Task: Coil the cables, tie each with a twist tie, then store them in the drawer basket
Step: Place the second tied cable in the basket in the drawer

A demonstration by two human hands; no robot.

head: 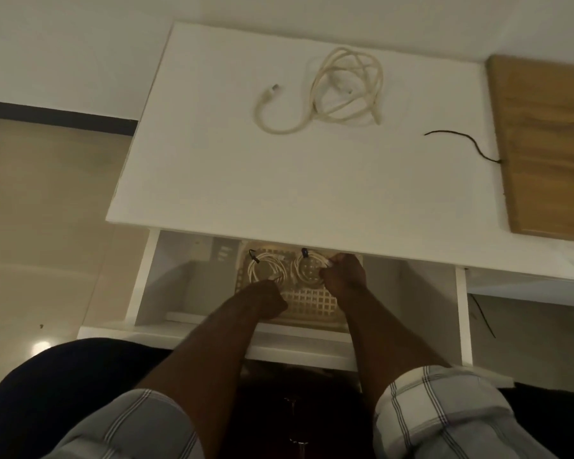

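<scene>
White desk point(212, 180), loose cable point(342, 91), wooden board point(544, 144), tan floor point(47, 200)

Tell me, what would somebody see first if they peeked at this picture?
Probably the two hands, the left hand and the right hand, reaching into the open drawer, where two tied white cable coils lie in a lattice basket. Next, the loose cream cable sprawled uncoiled on the white tabletop above, with a dark twist tie to its right.
</scene>
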